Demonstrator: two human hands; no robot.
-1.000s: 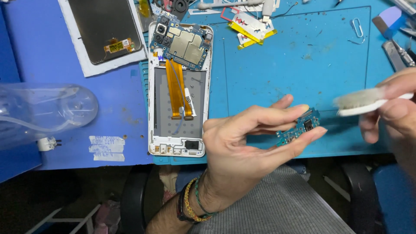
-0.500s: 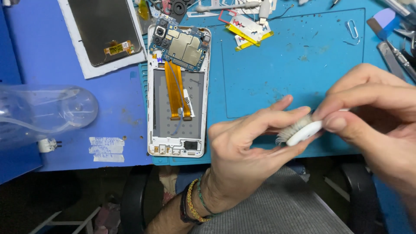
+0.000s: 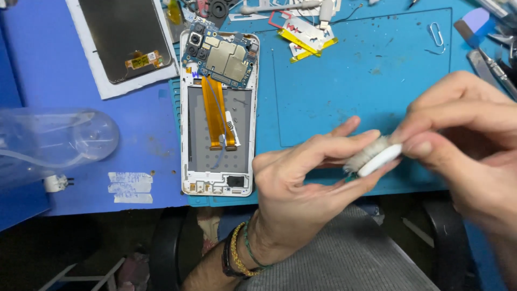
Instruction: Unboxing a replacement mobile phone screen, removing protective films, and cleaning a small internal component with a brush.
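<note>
My left hand [image 3: 301,188] pinches a small circuit board [image 3: 350,173] between thumb and fingertips, held above the front edge of the blue worktop [image 3: 366,81]; only a sliver of the board shows. My right hand [image 3: 458,140] is closed around a white brush [image 3: 374,156], its pale bristles pressed to the board. I judge short, light strokes with the board held steady will serve best here. To the left lies an opened phone frame [image 3: 218,113] with orange ribbon cables and a main board at its top. Further left, a dark screen panel [image 3: 121,37] rests on white backing. A white strip label [image 3: 129,186] sits near the front-left edge, beside a clear plastic bottle [image 3: 54,143]. Yellow-and-white sticker scraps [image 3: 307,37] lie at the back.
</note>
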